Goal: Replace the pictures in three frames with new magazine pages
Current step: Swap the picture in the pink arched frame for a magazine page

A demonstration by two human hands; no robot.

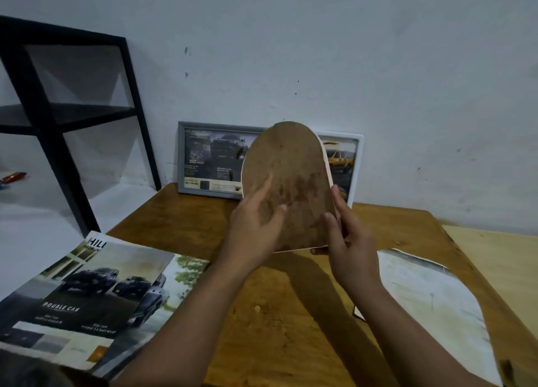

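Observation:
I hold an arch-shaped frame (pixel 291 165) upright over the wooden table (pixel 180 212), its brown backing board facing me. My left hand (pixel 256 220) lies flat on the backing with fingers spread. My right hand (pixel 346 238) grips the frame's right edge and lower corner. Against the wall stand a grey frame (pixel 209 159) with a dark truck page and a white frame (pixel 349 159) with a yellow truck page, both partly hidden behind the arch frame. A car magazine (pixel 84 296) lies open at the left. An arch-cut page (pixel 431 299) lies at the right.
A black metal shelf (pixel 58 110) stands at the left by the white wall. A lighter wooden board (pixel 500 264) adjoins the table on the right. A red object (pixel 13 177) lies on the floor at far left.

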